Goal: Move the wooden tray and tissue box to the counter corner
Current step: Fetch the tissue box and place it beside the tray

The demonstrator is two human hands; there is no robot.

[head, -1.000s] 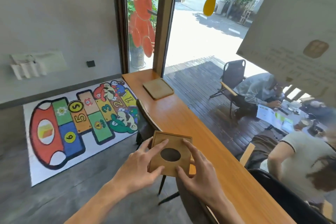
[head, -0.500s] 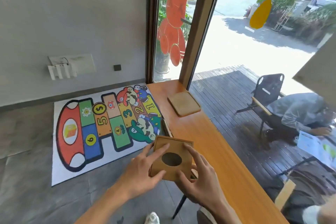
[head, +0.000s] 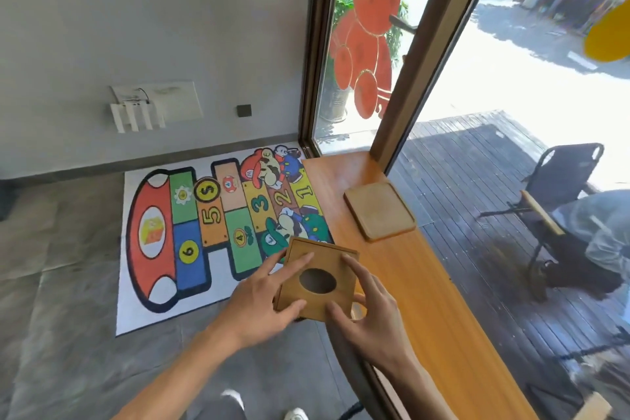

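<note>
The tissue box [head: 318,283] is gripped by fingers of both the left hand [head: 262,303] and right hand [head: 371,314], carried over the bench [head: 426,300] edge; next, set it beside the wooden tray [head: 380,210] near the corner

Only 1 view: a wide-angle camera worn on the person's head, looking forward and steeply down. It sits close above the tissue box [head: 318,283], with the long wooden tabletop [head: 422,283] running away beyond the box toward the window frame [head: 426,54].
</note>
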